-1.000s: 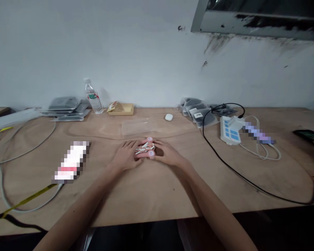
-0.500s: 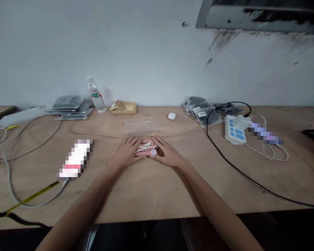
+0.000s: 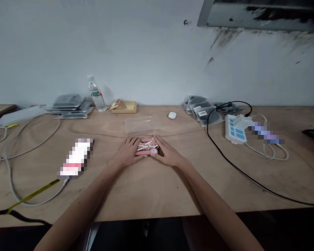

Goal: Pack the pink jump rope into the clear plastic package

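On the table in front of me lies a folded bundle that looks like a beaded skipping rope [image 3: 147,145]. It has two pink handles, and pink and white segments are packed between them. My left hand [image 3: 129,150] grips its left end, fingers curved over the far side and thumb along the near handle. At the right end my right hand [image 3: 167,152] presses in, thumb on the round pale cap of the near handle and fingertips by the far one. My palms and fingers hide both ends. Just behind it lies a flat clear plastic bag [image 3: 140,125].
A phone [image 3: 75,158] on a cable lies left. Along the wall are packed bags [image 3: 69,104], a water bottle [image 3: 96,96], a yellow tray [image 3: 124,107], a white case [image 3: 172,115] and grey packets [image 3: 202,111]. A power strip [image 3: 235,130] with cables sits right.
My left fingers have shifted slightly, and more of the far pink handle shows between my hands. The bundle stays in place, held from both sides.
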Motion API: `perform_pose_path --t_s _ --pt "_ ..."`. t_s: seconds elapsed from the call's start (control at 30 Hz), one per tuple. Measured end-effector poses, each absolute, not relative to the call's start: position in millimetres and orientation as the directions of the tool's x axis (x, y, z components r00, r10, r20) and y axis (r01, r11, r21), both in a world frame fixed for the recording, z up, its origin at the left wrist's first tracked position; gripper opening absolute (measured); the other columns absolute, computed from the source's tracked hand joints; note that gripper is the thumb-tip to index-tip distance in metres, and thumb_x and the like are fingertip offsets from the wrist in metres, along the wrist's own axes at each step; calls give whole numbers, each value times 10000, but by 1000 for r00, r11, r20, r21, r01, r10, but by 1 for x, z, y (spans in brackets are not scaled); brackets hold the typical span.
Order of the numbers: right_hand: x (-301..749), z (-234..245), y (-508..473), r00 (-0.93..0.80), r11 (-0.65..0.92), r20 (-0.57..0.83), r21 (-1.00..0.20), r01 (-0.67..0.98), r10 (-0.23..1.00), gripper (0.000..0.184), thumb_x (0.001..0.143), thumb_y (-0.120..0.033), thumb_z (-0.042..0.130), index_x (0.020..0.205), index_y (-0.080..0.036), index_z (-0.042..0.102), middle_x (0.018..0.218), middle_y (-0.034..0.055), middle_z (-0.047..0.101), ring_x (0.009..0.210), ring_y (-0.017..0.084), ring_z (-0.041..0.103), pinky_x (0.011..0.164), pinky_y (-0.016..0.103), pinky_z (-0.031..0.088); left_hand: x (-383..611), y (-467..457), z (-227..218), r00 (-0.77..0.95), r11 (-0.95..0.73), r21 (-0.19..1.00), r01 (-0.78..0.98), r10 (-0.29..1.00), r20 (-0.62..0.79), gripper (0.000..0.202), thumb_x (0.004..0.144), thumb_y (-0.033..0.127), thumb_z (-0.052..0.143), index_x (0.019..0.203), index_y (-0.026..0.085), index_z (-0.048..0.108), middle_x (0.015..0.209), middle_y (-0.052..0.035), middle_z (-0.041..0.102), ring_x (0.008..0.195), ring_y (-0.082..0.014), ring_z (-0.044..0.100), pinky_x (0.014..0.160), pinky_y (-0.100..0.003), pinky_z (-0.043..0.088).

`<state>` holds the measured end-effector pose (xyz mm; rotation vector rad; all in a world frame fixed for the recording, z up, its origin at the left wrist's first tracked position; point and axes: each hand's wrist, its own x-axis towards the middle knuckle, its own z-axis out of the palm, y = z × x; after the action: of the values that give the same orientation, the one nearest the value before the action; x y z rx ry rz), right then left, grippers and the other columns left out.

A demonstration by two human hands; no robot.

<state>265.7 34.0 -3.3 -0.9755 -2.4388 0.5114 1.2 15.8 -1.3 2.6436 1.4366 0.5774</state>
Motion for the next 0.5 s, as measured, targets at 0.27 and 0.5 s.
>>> perform_pose_path --t_s 0.27,0.5 --pt "267 2 34 -643 681 279 -490 544 713 852 977 -620 494 1627 -173 171 1654 187 255 1514 353 284 1204 578 311 6 12 8 464 -510 159 846 848 255 682 879 664 572 1350 176 503 1364 -151 571 1241 -360 499 1072 -529 355" --pt "265 2 34 -598 618 246 -552 560 762 781 1012 -615 397 1605 -138 224 1634 214 289 1504 352 303 1209 582 290 23 11 16 445 -486 109 867 855 266 566 849 542 636 1264 168 540 1230 -144 629 1165 -345 553 1058 -506 368"
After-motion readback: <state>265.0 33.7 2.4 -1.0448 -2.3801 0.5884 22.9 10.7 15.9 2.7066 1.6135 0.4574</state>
